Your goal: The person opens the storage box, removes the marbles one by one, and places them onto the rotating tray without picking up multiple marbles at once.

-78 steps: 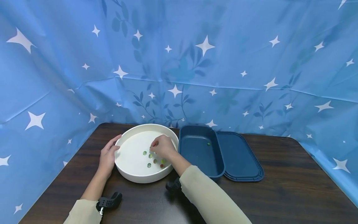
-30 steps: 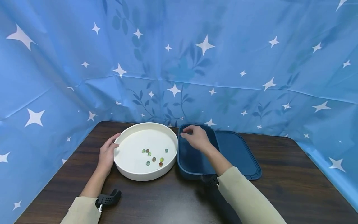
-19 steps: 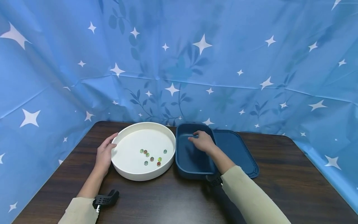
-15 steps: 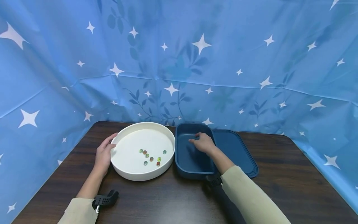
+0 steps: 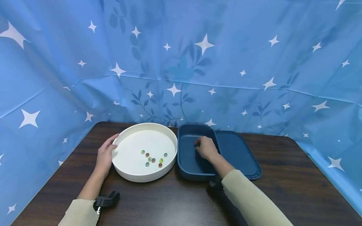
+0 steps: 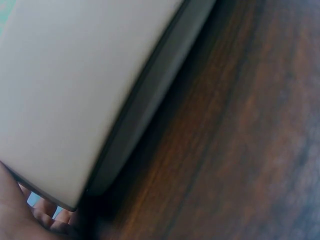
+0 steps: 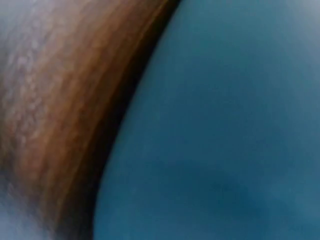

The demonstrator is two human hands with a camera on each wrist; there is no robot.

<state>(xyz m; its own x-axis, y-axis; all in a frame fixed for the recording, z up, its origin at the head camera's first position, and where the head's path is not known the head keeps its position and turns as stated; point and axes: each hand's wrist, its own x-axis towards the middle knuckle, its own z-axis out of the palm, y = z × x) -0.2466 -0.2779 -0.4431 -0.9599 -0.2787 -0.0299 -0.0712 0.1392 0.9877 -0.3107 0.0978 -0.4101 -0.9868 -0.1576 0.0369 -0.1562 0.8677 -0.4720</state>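
My left hand [image 5: 105,157] grips the left side of a round white tray [image 5: 141,125], thumb at the rim. In the left wrist view, fingers [image 6: 45,206] wrap the white tray's edge [image 6: 80,100]. Several glass marbles [image 5: 153,160], green, reddish and clear, lie on the tray floor. Inside a dark blue rectangular box [image 5: 186,169], my right hand [image 5: 207,148] points down with fingertips drawn together. A bit of a green marble [image 5: 198,145] shows between them, mostly hidden by the fingers. The right wrist view shows only the box's blue wall [image 7: 200,125], blurred.
A flat blue lid [image 5: 240,153] lies right of the box, partly beneath its edge. Tray and box stand side by side on the dark wooden table [image 5: 297,175]. Behind hangs a blue star-printed curtain [image 5: 181,62].
My right hand went from the white tray over to the blue box and down into it, and its fingers have closed together. Some marbles rolled slightly in the tray. The left hand keeps its grip.
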